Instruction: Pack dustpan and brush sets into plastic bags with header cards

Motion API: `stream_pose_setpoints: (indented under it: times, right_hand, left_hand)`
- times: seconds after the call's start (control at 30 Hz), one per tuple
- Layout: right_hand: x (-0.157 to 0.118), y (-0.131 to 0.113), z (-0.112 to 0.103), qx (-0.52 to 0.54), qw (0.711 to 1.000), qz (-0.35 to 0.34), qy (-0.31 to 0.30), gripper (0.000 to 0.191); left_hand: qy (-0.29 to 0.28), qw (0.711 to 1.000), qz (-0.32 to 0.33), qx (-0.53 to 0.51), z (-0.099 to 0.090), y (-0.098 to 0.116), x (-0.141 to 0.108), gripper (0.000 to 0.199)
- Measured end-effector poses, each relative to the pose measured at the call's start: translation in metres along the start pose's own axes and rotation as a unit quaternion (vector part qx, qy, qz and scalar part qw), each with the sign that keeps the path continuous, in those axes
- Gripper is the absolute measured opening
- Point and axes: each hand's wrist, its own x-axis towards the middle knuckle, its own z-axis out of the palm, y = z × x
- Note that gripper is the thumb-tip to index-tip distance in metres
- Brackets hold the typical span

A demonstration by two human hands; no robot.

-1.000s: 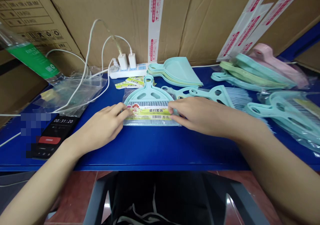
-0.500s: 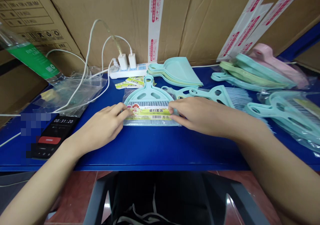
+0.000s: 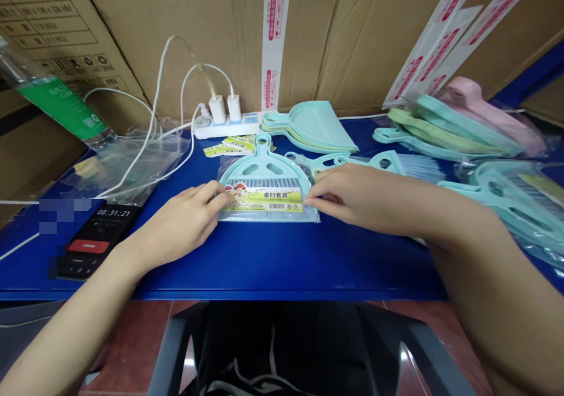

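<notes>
A light-blue dustpan and brush set (image 3: 264,170) lies in a clear bag on the blue table, handle pointing away from me. Across its lower part is a yellow-green label card (image 3: 279,198) with printed characters and a barcode. My left hand (image 3: 185,220) pinches the bag and card at their left edge. My right hand (image 3: 348,199) is at the bag's right edge, thumb and fingers pressed together; the fingertips appear to grip the clear bag's edge, just right of the card.
Behind lie loose label cards (image 3: 233,145), a power strip (image 3: 224,127) and stacked dustpans (image 3: 315,126). Loose brushes (image 3: 379,162) and bagged sets (image 3: 524,202) are at the right. On the left are a phone (image 3: 99,237), clear bags (image 3: 127,161) and a bottle (image 3: 66,108).
My right hand has shifted slightly right, off the card's right end, its fingers now closer together. The left hand and the set have stayed in place.
</notes>
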Motion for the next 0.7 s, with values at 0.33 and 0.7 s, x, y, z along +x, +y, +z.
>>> stream_pose_setpoints:
  times: [0.33, 0.7]
  right_hand:
    - [0.01, -0.016, 0.003, -0.079, 0.981, -0.089, 0.152, 0.031]
    - [0.02, -0.026, 0.019, -0.041, 0.988, -0.14, 0.043, 0.031]
  left_hand:
    - [0.005, 1.0, -0.006, -0.001, 0.0, 0.001, 0.001, 0.036]
    - [0.046, 0.999, 0.013, -0.014, -0.005, 0.005, 0.003, 0.039]
